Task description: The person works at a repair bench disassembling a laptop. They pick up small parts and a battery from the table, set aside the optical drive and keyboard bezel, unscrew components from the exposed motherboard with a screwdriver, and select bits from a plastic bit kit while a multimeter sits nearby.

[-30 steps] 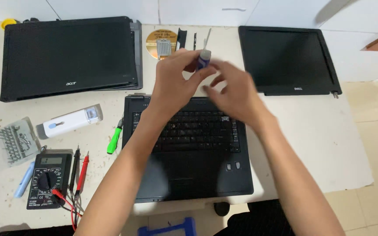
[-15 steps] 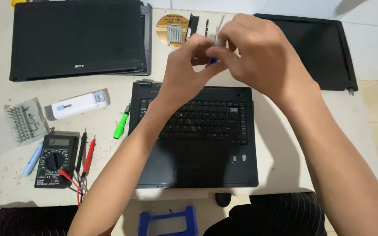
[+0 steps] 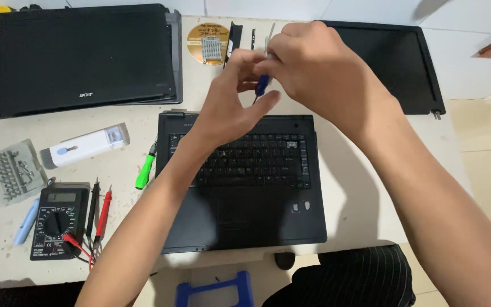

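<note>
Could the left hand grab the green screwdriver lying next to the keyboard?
Probably yes, but not right away. The green screwdriver lies bare on the table beside the laptop base, with nothing over it. The left hand is busy up above, its fingers on a small blue-handled tool shared with the right hand.

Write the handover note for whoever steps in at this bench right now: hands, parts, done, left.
Left hand: raised over the open black laptop base, fingers curled at a small blue-handled screwdriver.
Right hand: closed over the top of the same tool.
Laid out: closed black laptop far left, detached black screen panel far right, green-handled screwdriver beside the base, black multimeter with red and black probes.
Done: screen panel is off the base.
Left: keyboard remains seated in the base.
</note>
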